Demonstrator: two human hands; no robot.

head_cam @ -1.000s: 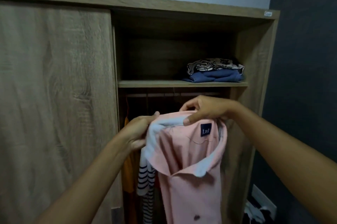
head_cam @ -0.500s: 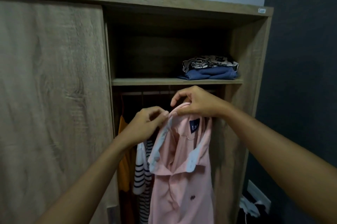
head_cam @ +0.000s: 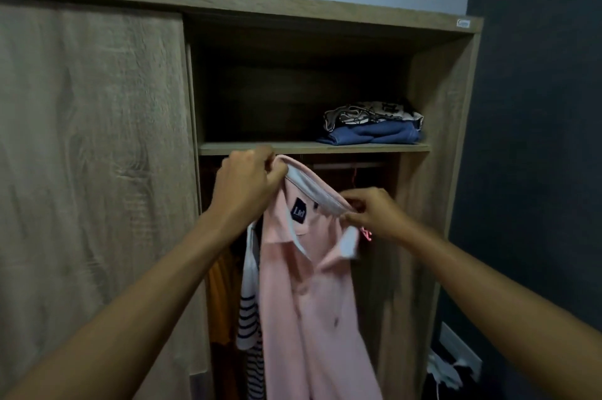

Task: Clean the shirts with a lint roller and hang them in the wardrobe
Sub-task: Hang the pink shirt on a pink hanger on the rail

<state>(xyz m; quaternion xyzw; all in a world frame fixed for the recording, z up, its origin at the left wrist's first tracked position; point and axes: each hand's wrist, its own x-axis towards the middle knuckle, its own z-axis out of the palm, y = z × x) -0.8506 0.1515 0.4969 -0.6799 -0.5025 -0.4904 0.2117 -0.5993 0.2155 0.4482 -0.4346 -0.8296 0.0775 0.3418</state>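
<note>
Left hand [head_cam: 247, 183]: fingers curled round the top of the collar of the pink shirt [head_cam: 303, 295], held high just under the shelf [head_cam: 293, 148]; judged to carry the garment's weight at rail height
Right hand [head_cam: 371, 210]: thumb and fingers pinch the collar's right edge, lower than the left; judged to spread the neck so it sits square
Pink shirt: hangs full length in front of the open bay of the wardrobe [head_cam: 433, 171], collar stretched between both hands, navy label facing out; body slack, hem blurred
Pink hanger tip [head_cam: 366, 232]: shows just below the right hand; whether the shirt is seated on a hanger, cannot tell
Rail [head_cam: 345, 166]: pale bar just under the shelf, behind the collar; any hook contact hidden
Neighbours: striped garment [head_cam: 249, 311] and orange garment [head_cam: 221, 285] hang to the left, close against the shirt's side; free room lies to the right
Folded clothes [head_cam: 371, 127]: on the shelf's right end, apart from the hands
Sliding door [head_cam: 91, 171]: covers the left bay, so only this bay is reachable
Lint roller: not in view
Step (judgement): hanging stage, collar being settled
Risk (judgement): slack knit may slip off one shoulder if released unevenly
</note>
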